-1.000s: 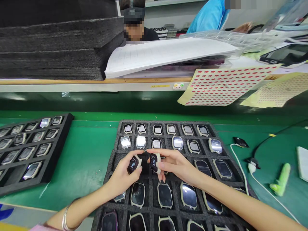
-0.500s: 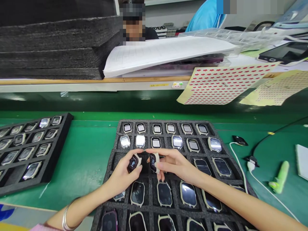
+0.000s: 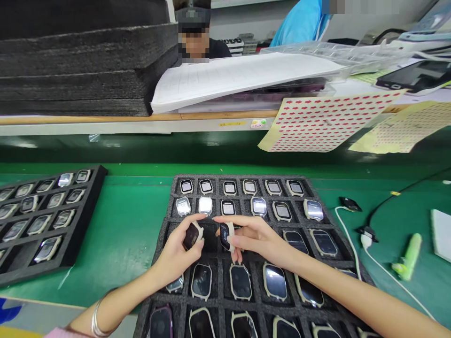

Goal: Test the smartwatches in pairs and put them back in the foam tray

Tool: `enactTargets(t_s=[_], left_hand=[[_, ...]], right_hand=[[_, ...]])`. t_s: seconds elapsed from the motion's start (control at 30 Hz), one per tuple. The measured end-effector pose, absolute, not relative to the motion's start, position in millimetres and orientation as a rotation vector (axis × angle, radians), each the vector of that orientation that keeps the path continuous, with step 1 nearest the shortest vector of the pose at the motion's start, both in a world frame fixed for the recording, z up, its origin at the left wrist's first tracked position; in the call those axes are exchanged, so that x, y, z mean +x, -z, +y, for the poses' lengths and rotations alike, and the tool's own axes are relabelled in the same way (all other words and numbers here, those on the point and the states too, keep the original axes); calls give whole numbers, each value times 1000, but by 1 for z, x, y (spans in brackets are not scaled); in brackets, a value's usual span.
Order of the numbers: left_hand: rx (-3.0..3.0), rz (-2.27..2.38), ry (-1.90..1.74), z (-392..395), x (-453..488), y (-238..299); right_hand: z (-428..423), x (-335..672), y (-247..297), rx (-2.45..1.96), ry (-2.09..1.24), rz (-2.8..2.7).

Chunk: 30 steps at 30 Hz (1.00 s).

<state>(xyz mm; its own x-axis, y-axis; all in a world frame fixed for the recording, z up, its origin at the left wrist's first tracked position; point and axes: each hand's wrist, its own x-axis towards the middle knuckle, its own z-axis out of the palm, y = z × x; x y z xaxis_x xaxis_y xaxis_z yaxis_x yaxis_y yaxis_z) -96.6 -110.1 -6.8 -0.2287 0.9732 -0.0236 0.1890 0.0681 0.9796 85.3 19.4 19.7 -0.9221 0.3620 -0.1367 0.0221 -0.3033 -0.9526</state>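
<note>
The left hand [image 3: 178,249] has drawn slightly left, away from the right hand [image 3: 265,240], and the display on its watch looks dimmer. The black foam tray [image 3: 221,286] spreads beneath both, its walls probably soft and yielding. Each hand pinches one watch between thumb and fingers, tilted above the tray's middle: the left watch [image 3: 192,235] and, just beside it, the right watch [image 3: 224,235]. Both should be light and stiff, their glass slippery and easily scratched; the pale rims offer the safest hold.
</note>
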Motion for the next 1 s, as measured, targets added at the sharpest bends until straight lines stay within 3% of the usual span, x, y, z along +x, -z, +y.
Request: enactTargets(t_s=[0.33,0.57,1.0], left_hand=[[1140,1591,-1226,-110,-100,7],[833,1224,-1273,-105,-95,8],[526,1033,-1356,-104,-92,6]], right_hand=[[21,88,-13,-419,-2392,-1702],[23,83,-11,-467,-2497,-1556],[22,83,0,-601,-2253,-1656]])
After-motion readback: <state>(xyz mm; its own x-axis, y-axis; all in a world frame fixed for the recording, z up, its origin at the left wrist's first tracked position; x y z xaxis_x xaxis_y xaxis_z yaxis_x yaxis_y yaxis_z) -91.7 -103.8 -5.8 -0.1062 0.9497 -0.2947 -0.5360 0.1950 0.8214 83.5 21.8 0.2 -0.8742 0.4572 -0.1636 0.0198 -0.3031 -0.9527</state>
